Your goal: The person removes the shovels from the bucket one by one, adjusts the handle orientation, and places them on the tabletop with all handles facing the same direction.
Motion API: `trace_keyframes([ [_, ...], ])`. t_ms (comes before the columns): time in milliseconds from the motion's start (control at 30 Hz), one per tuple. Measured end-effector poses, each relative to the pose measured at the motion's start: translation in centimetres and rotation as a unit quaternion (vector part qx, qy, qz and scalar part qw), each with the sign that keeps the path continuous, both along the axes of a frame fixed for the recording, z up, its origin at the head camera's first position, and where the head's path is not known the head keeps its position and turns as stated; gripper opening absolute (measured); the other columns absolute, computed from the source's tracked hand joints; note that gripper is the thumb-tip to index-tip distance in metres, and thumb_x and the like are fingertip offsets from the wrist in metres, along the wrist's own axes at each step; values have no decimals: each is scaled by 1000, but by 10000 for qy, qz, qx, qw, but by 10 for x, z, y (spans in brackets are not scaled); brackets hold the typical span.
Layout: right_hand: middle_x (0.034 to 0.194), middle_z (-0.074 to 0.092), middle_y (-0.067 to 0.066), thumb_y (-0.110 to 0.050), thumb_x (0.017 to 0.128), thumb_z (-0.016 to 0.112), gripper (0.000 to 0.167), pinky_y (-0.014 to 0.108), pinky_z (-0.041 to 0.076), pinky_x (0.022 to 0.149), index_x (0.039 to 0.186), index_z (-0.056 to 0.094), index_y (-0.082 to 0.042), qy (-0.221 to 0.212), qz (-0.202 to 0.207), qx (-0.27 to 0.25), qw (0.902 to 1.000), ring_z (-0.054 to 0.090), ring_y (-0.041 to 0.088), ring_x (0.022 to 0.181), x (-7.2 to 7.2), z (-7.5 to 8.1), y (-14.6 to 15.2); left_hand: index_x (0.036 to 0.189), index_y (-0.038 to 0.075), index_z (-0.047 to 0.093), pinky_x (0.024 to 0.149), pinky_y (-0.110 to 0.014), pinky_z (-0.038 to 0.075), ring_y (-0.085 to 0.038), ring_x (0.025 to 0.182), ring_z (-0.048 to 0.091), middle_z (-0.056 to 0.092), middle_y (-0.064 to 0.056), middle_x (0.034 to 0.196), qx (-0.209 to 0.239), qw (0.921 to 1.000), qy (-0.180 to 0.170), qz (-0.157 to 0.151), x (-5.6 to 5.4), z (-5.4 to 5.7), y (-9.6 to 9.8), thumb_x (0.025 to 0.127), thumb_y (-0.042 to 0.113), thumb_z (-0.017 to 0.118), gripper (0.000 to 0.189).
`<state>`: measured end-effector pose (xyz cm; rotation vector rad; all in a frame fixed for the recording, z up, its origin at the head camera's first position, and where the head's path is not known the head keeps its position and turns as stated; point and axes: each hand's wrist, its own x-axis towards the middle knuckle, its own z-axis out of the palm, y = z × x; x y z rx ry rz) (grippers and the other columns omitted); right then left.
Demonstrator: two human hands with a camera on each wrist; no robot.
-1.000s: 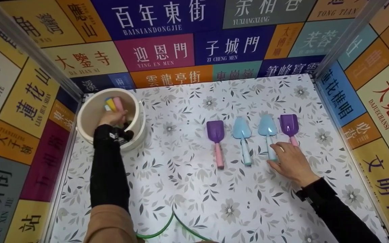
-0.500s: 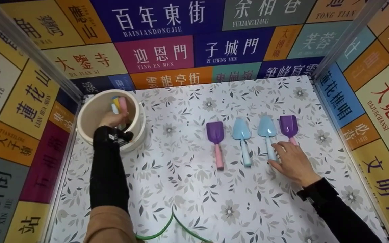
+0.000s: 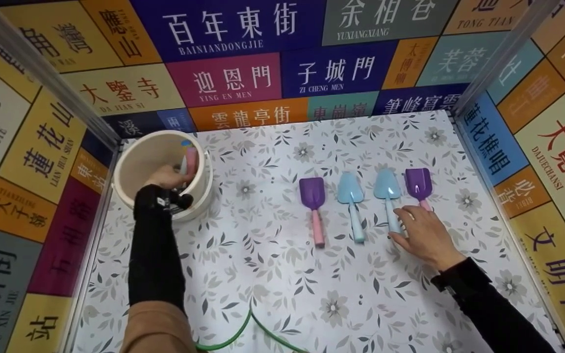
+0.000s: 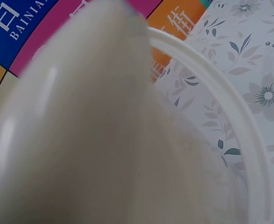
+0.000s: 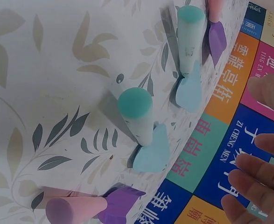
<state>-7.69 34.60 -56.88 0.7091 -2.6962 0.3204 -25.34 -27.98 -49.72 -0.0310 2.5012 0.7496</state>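
In the head view my left hand [image 3: 166, 175] reaches into the cream bucket [image 3: 131, 171]. Its fingers, partly hidden, grip a bundle of coloured handles [image 3: 191, 161], pink, light blue and a blue-ended one, beside the right inner wall; their lower parts are out of sight. My right hand [image 3: 422, 233] hovers over the handles of a light blue toy shovel [image 3: 387, 184] and a purple toy shovel [image 3: 418, 181], its fingers loosely bent and holding nothing. Left of these lie another light blue shovel [image 3: 350, 187] and a purple one with a pink handle [image 3: 312, 192].
The bucket's smooth wall [image 4: 80, 121] fills much of the left wrist view, with its white bail [image 4: 221, 84] arching beside it. A green cord [image 3: 236, 333] lies at the near edge of the flower-patterned table [image 3: 272, 264]. Printed panels [image 3: 233, 78] enclose the back and sides.
Inside the bucket, the coloured handles have shifted right and slightly lower, towards the right wall, along with my left hand. The right hand and the shovels on the table look almost unmoved.
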Motion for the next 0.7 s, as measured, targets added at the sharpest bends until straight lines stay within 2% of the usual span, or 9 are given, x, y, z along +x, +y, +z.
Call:
trace_keyframes([
  [67,112,66,30,-22,79,89,59,63,55,90,122,64,9,-16,-5,-16,10000,65,46,102,0,1,0,144,-14,45,118,-54,40,-44,128,54,57,-33,135,75,10000,48,-17,0,-2,-1,100,41,61,72],
  [200,113,66,30,-22,79,89,59,62,55,89,123,64,8,-51,-43,-4,10000,65,46,103,1,2,0,124,-11,57,100,-44,49,-36,107,60,63,-20,109,174,9996,214,105,0,-6,-1,97,41,66,59],
  [367,113,66,29,-24,79,89,59,61,55,86,123,64,8,-33,-86,66,9999,65,46,102,2,4,0,120,-6,56,80,-28,49,-22,89,60,60,-8,96,365,9987,265,234,-1,-8,1,96,34,69,48],
  [467,114,66,29,-24,80,88,59,60,55,87,123,64,7,-85,-130,83,9998,65,46,102,2,5,0,109,-3,57,70,-25,49,-16,76,58,59,-5,87,429,9980,372,277,-1,-8,2,97,29,70,37],
  [567,114,66,29,-24,81,89,59,60,55,87,125,64,6,-165,-201,85,9996,64,45,103,3,7,0,103,-1,59,72,-26,48,-17,77,58,58,-5,85,338,9972,594,298,0,-6,3,97,27,71,32],
  [700,114,66,28,-25,81,89,59,59,56,86,125,64,6,-217,-285,118,9993,65,45,104,6,8,0,107,-6,60,86,-37,50,-29,92,59,60,-13,94,167,9969,738,208,4,0,1,99,27,70,35],
])
